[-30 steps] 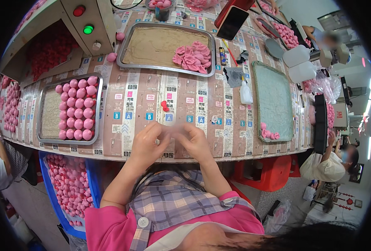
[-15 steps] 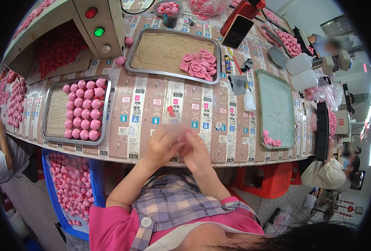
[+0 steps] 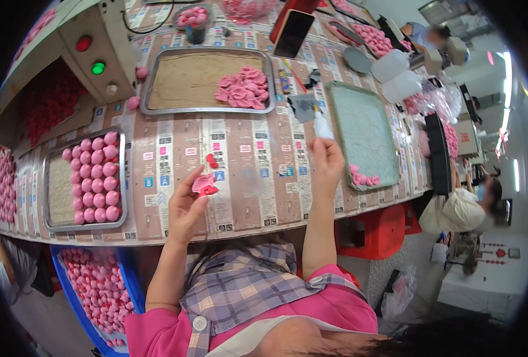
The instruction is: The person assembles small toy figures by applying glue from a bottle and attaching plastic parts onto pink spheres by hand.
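Between the thumb and fingers of my left hand (image 3: 185,208) is a soft pink petal-shaped piece (image 3: 203,183) with a red part at its lower edge. Just beyond it a small red piece (image 3: 211,160) lies on the table. My right hand (image 3: 327,162) is stretched forward, its fingers closed at the lower end of a small white squeeze bottle (image 3: 322,126), partly covering it. Next to the bottle lies a grey cloth (image 3: 302,108). A metal tray (image 3: 181,83) farther back holds a heap of pink petal pieces (image 3: 243,88).
At left, a second metal tray (image 3: 59,190) holds rows of pink balls, below a machine (image 3: 106,56) with red and green lights. A greenish tray (image 3: 365,134) stands right, with several pink pieces. A blue crate (image 3: 130,282) of pink balls is below the table edge. Co-workers sit right and left.
My hands have parted: the left moved left with the pink and red piece, the right reached forward and right to the squeeze bottle. The whole view has shifted.
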`<action>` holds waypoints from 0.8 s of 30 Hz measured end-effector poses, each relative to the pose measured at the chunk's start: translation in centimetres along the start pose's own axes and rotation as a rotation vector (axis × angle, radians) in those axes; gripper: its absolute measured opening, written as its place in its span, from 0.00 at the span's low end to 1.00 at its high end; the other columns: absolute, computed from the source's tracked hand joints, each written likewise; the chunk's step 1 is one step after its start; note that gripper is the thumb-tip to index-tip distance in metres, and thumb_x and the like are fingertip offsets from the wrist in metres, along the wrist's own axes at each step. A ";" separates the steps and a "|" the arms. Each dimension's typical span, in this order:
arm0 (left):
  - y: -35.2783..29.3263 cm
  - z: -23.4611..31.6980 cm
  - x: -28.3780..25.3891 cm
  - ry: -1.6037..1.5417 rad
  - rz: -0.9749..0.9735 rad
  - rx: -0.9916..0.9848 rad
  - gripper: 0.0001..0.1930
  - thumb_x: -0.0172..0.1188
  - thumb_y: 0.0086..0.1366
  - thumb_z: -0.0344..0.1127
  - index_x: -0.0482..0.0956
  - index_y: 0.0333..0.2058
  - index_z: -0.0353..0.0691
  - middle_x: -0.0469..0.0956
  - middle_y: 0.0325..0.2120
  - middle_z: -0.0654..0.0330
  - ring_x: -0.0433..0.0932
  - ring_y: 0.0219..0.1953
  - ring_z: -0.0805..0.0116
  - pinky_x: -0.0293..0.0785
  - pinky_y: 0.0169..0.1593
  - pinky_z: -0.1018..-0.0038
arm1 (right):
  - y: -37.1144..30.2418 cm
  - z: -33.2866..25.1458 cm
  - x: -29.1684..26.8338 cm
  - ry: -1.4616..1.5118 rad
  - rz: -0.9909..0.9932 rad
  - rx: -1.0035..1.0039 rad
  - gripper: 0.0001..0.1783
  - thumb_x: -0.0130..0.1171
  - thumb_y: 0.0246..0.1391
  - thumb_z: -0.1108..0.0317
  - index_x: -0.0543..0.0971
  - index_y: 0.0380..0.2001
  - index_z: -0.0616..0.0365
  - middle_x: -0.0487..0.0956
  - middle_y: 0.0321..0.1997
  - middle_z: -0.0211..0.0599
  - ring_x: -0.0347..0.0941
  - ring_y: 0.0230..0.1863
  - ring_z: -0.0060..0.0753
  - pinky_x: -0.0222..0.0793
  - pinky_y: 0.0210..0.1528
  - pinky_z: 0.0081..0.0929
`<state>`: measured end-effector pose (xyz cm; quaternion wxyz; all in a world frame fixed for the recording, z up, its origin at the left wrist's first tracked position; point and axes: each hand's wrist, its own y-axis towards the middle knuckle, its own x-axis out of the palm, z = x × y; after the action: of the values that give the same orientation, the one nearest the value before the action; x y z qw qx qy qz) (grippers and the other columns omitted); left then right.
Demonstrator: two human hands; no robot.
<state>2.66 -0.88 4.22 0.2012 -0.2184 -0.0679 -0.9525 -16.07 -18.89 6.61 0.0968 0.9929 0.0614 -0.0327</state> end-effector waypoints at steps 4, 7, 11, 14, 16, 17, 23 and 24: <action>0.2 -0.6 0.1 -0.024 0.058 0.028 0.28 0.56 0.51 0.32 0.57 0.50 0.34 0.69 0.40 0.53 0.68 0.44 0.67 0.63 0.48 0.72 | 5.7 3.0 -3.8 -0.836 0.139 -0.497 0.12 0.55 0.45 0.65 0.74 0.30 0.62 0.73 0.29 0.41 0.67 0.35 0.37 0.61 0.41 0.32; 0.2 -0.8 -0.3 -0.015 0.023 -0.005 0.26 0.57 0.51 0.32 0.59 0.49 0.34 0.69 0.40 0.53 0.69 0.44 0.66 0.64 0.48 0.71 | 7.7 5.4 -5.6 -1.065 0.172 -0.256 0.18 0.57 0.41 0.56 0.75 0.32 0.58 0.72 0.31 0.45 0.66 0.38 0.46 0.60 0.41 0.38; 0.3 -0.4 0.1 -0.086 0.016 -0.039 0.24 0.56 0.51 0.29 0.60 0.48 0.34 0.69 0.41 0.53 0.69 0.44 0.65 0.66 0.48 0.69 | 7.7 5.4 -4.6 -1.228 0.049 -0.067 0.25 0.56 0.38 0.46 0.76 0.31 0.57 0.74 0.32 0.43 0.67 0.39 0.46 0.59 0.41 0.39; 0.3 -0.2 0.1 -0.192 -0.015 -0.067 0.22 0.53 0.52 0.24 0.62 0.47 0.33 0.68 0.42 0.55 0.69 0.44 0.68 0.64 0.49 0.72 | 7.8 3.8 -3.7 -1.251 -0.022 0.110 0.29 0.55 0.36 0.40 0.77 0.29 0.56 0.75 0.33 0.42 0.67 0.39 0.46 0.58 0.40 0.43; 0.1 -0.1 0.0 -0.199 -0.058 -0.069 0.22 0.54 0.53 0.25 0.62 0.48 0.33 0.68 0.43 0.55 0.70 0.44 0.68 0.64 0.50 0.72 | 7.9 3.6 -3.4 -1.305 -0.077 0.147 0.30 0.52 0.36 0.38 0.77 0.29 0.57 0.75 0.33 0.43 0.67 0.40 0.46 0.56 0.40 0.47; 0.1 -0.3 0.0 -0.208 -0.057 -0.055 0.23 0.53 0.53 0.24 0.61 0.49 0.33 0.68 0.43 0.55 0.70 0.44 0.69 0.64 0.50 0.73 | 7.8 3.8 -3.4 -1.267 -0.062 0.099 0.28 0.55 0.37 0.43 0.77 0.27 0.60 0.75 0.31 0.44 0.69 0.35 0.44 0.60 0.37 0.41; -0.2 -0.1 -0.2 -0.203 -0.077 -0.094 0.24 0.54 0.53 0.26 0.61 0.49 0.32 0.69 0.42 0.55 0.69 0.44 0.68 0.65 0.49 0.70 | 3.8 2.2 -3.3 -0.259 -0.004 0.039 0.21 0.62 0.37 0.56 0.70 0.28 0.62 0.72 0.23 0.35 0.69 0.24 0.27 0.62 0.24 0.20; -0.2 -0.2 -0.5 -0.224 -0.103 -0.112 0.23 0.53 0.53 0.24 0.61 0.50 0.33 0.68 0.43 0.55 0.69 0.45 0.68 0.63 0.50 0.73 | 2.5 0.8 -2.5 -0.257 -0.011 0.045 0.21 0.62 0.37 0.56 0.70 0.28 0.62 0.72 0.23 0.35 0.69 0.24 0.27 0.62 0.24 0.20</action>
<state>2.88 -0.53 3.85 0.1307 -0.3307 -0.0481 -0.9334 -18.22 -21.79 6.45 0.0812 0.9820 0.0532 -0.1617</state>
